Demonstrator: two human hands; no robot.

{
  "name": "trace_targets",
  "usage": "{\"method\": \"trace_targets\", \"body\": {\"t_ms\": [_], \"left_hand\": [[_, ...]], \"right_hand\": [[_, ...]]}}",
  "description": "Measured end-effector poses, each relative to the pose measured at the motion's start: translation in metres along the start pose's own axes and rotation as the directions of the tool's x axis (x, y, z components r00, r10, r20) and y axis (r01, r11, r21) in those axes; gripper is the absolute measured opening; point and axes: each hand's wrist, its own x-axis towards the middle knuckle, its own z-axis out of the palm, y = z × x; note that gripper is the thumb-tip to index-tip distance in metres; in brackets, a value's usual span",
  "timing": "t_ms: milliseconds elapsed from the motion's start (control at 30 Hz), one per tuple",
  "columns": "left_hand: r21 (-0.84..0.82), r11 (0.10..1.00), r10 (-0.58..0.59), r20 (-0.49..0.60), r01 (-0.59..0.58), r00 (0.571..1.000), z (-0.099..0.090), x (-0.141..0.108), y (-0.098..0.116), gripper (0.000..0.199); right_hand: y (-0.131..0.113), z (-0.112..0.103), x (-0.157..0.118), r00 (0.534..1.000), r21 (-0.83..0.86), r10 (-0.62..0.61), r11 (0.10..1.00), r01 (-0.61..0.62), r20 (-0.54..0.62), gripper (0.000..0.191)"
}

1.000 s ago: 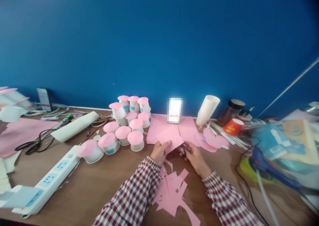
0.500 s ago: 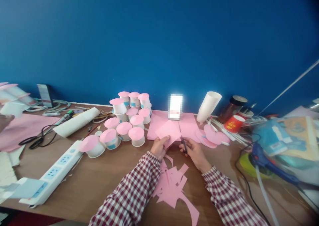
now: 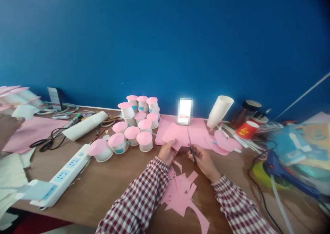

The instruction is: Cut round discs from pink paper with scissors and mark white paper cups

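My left hand (image 3: 167, 152) pinches a piece of pink paper (image 3: 172, 133) between thumb and fingers. A pair of dark scissors (image 3: 191, 147) is in my right hand (image 3: 203, 159), its blades pointing away from me, just right of the paper and apart from it. Larger pink sheets (image 3: 197, 133) lie flat behind both hands. Pink paper scraps (image 3: 180, 192) are heaped on the table between my forearms. Cut pink rounds (image 3: 224, 142) lie to the right of the sheets.
Paper cups topped with pink discs (image 3: 132, 134) stand left of my hands. A power strip (image 3: 64, 175) and stacked cups (image 3: 85, 125) lie further left, near another person's hand (image 3: 9, 127). At right are a tilted cup stack (image 3: 220, 112), red cup (image 3: 247, 129) and blue glue gun (image 3: 288, 177).
The scissors have come away from the paper's edge, slightly to the right. My left hand still holds the paper, now tilted differently. The whole view has shifted a little.
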Motion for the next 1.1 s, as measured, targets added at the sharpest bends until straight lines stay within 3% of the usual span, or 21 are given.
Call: {"method": "trace_targets", "body": {"t_ms": [200,500,1100], "left_hand": [[-0.030,1.000,-0.001,-0.001,0.001,1.000,0.0021,-0.0011,0.0019,0.008],[0.043,0.999,0.023,0.046,-0.025,0.999,0.0002,-0.0003,-0.0015,0.015],[0.012,1.000,0.013,0.116,-0.014,0.993,-0.0021,-0.0014,-0.0003,0.013]], "right_hand": [[-0.0001,0.0033,-0.0043,0.998,-0.151,0.000,0.988,0.010,0.064,0.041],[0.0002,0.0008,-0.0032,0.996,-0.075,0.006,0.997,0.001,0.090,0.040],[0.0073,-0.0007,-0.0028,0.991,-0.147,-0.030,0.988,0.049,0.130,0.038]]}}
